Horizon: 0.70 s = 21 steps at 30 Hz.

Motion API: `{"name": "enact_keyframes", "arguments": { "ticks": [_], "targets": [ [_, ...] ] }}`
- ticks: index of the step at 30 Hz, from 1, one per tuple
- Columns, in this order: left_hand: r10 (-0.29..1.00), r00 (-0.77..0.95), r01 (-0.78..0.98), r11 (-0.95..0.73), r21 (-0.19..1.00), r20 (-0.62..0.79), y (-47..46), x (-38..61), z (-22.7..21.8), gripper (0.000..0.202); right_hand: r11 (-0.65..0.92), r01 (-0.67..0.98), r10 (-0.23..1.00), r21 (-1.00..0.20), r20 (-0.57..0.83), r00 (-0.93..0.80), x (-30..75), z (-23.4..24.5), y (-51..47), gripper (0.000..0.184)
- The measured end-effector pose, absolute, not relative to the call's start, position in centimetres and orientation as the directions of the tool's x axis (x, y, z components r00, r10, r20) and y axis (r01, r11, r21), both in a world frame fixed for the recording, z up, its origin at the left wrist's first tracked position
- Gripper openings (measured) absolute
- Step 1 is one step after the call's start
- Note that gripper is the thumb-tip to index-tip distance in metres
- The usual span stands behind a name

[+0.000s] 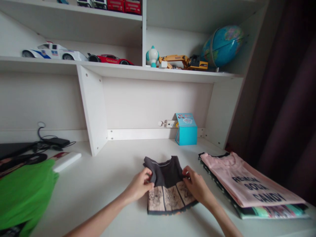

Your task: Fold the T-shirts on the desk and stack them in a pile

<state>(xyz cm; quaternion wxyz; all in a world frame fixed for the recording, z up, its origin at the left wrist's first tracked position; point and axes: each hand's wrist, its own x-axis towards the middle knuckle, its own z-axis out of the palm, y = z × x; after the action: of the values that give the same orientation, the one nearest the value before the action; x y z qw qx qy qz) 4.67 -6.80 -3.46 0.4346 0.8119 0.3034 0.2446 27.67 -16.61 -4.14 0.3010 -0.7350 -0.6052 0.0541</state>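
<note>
A small dark grey shirt (166, 174) with beige printed panels lies on the white desk in front of me, its neckline toward the back. My left hand (142, 185) pinches the garment's left edge between thumb and fingers. On the opposite side my right hand (196, 184) has its fingers closed on the right edge. The sides of the shirt look folded inward, and part of each edge is hidden under my fingers. To the right of my right hand is a stack of folded clothes, with a pink shirt (251, 181) with black lettering on top.
A green cloth (27, 194) lies at the left, near a white box (66, 162) and a black adapter (56, 142) with cables. A blue desk calendar (187, 133) stands at the back by a power strip (171, 123). Shelves above hold toy cars, an excavator (185, 62) and a globe (223, 46).
</note>
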Motion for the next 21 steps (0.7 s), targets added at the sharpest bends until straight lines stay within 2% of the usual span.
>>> {"name": "enact_keyframes", "arguments": {
  "ticks": [2, 5, 9, 13, 17, 19, 21],
  "targets": [
    [0.714, 0.669, 0.233, -0.464, 0.854, 0.206, -7.6, 5.7, -2.6, 0.033, -0.084, 0.864, 0.895, -0.496, 0.344, 0.285, 28.7, -2.8, -17.7, 0.02],
    [0.682, 0.666, 0.243, -0.582, 0.776, 0.302, -9.4, 8.5, -0.3, 0.033, -0.108, 0.895, 0.838, -0.433, 0.444, 0.316, 31.6, -0.5, -20.1, 0.026],
    [0.57, 0.696, 0.131, -0.699, 0.703, 0.436, -11.8, 14.6, 2.9, 0.039, -0.302, 0.904, 0.755, -0.304, 0.503, 0.421, 37.7, 3.0, -23.7, 0.026],
    [0.493, 0.681, -0.026, -0.723, 0.691, 0.541, -13.6, 22.3, 4.2, 0.044, -0.458, 0.856, 0.677, -0.24, 0.53, 0.511, 45.0, 5.6, -26.6, 0.027],
    [0.473, 0.726, -0.042, -0.694, 0.719, 0.499, -14.5, 28.0, 2.1, 0.051, -0.568, 0.8, 0.652, -0.194, 0.487, 0.581, 51.1, 4.3, -28.0, 0.032],
    [0.461, 0.792, 0.019, -0.674, 0.738, 0.401, -14.6, 29.0, 0.0, 0.051, -0.536, 0.822, 0.712, -0.192, 0.421, 0.563, 52.8, 2.1, -28.2, 0.034],
    [0.414, 0.856, 0.053, -0.666, 0.744, 0.309, -14.5, 28.7, -2.0, 0.042, -0.471, 0.857, 0.733, -0.209, 0.447, 0.512, 53.4, -0.1, -28.0, 0.032]
  ]
}}
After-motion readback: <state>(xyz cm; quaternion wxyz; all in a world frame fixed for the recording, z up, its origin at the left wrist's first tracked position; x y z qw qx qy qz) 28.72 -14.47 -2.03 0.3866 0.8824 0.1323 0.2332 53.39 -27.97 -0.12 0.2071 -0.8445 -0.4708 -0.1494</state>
